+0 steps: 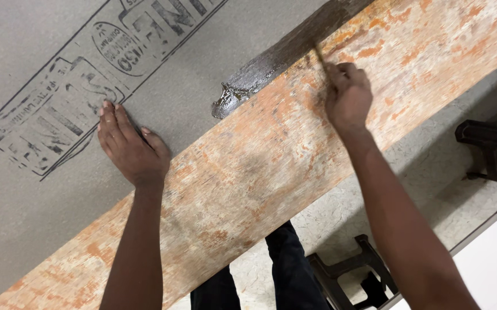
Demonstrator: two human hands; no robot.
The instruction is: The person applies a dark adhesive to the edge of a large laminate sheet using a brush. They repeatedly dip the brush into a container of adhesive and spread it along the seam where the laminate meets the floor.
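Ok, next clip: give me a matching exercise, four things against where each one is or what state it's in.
1. left hand
2. right hand
3. dark wet coating
4. black stool

a. on the floor below the board
b. flat on the grey sheet
c. along the plank's upper edge
d. gripping a thin brush handle

Pairs: 1-b, 2-d, 3-c, 4-a
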